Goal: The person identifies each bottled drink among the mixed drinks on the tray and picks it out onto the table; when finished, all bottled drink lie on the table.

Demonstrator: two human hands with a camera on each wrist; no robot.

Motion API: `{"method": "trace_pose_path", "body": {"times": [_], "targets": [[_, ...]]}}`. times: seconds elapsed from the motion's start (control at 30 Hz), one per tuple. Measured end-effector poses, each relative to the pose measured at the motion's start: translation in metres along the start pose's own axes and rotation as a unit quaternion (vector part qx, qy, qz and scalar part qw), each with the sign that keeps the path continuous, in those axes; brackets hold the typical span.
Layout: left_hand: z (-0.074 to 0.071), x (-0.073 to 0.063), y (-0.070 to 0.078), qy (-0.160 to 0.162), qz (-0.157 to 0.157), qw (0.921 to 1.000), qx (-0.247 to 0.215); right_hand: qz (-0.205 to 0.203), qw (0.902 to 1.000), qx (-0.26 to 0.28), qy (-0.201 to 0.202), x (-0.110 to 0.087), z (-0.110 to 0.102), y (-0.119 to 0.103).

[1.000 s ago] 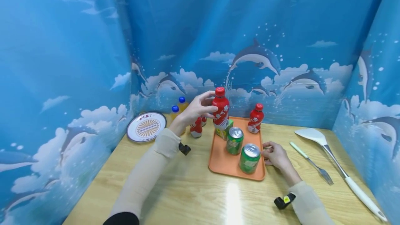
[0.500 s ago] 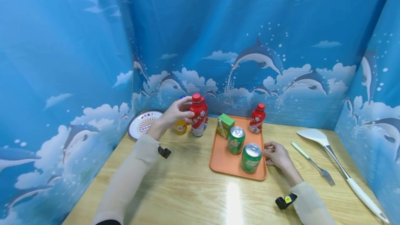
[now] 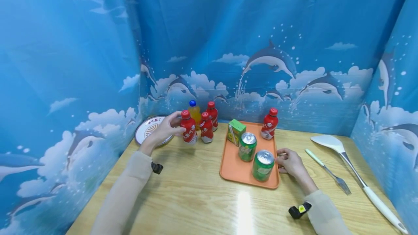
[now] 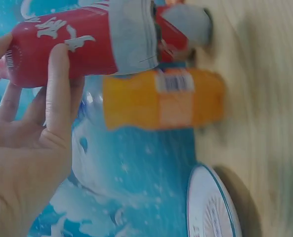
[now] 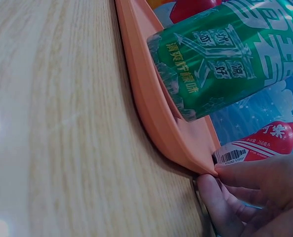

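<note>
My left hand [image 3: 164, 130] grips a red bottle [image 3: 188, 129] around its upper part and holds it upright, left of two other red bottles [image 3: 207, 130]. In the left wrist view, the held bottle [image 4: 72, 47] overlaps another red bottle and lies beside an orange drink bottle [image 4: 166, 98]. My right hand [image 3: 290, 162] pinches the right rim of an orange tray [image 3: 233, 173] between thumb and finger. On that tray stand two green cans [image 3: 263, 166], a green drink carton [image 3: 236, 132] with a straw, and a red bottle [image 3: 269, 123] at the back right corner.
Behind the left hand lies a round patterned plate [image 3: 145, 133]. The orange drink bottle with a blue cap [image 3: 192, 103] stands behind the red bottles. A fork [image 3: 328, 171] and a white-headed spatula [image 3: 349, 166] lie right of the tray. A blue dolphin curtain borders the wooden table.
My left hand has carried the red bottle from above the tray leftward, past the other red bottles, and lower. The right hand stays at the tray's rim.
</note>
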State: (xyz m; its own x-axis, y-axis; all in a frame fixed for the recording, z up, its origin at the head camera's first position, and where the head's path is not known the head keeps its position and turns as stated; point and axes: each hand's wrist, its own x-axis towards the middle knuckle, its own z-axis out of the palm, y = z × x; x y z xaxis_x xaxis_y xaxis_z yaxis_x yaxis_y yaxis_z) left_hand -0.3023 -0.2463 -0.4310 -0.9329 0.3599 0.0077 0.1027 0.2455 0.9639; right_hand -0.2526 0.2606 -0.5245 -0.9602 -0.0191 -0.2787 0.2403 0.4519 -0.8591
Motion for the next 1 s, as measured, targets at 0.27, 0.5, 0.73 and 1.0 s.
{"method": "trace_pose_path", "body": {"times": [0.27, 0.5, 0.73, 1.0], "targets": [[-0.01, -0.011, -0.02, 0.017, -0.022, 0.9962, 0.082, 0.009, 1.0, -0.005, 0.002, 0.002, 0.0, 0.002], [-0.012, -0.016, -0.032, 0.024, -0.021, 0.993, 0.114, 0.014, 0.9999, -0.007, 0.002, 0.004, 0.001, 0.002], [-0.01, -0.018, -0.037, 0.024, -0.05, 0.9914, 0.118, 0.011, 0.9999, -0.011, 0.003, 0.005, 0.0, 0.003], [-0.008, -0.018, -0.038, 0.028, -0.067, 0.9872, 0.142, 0.007, 0.9999, -0.007, 0.001, 0.004, 0.0, 0.002]]}}
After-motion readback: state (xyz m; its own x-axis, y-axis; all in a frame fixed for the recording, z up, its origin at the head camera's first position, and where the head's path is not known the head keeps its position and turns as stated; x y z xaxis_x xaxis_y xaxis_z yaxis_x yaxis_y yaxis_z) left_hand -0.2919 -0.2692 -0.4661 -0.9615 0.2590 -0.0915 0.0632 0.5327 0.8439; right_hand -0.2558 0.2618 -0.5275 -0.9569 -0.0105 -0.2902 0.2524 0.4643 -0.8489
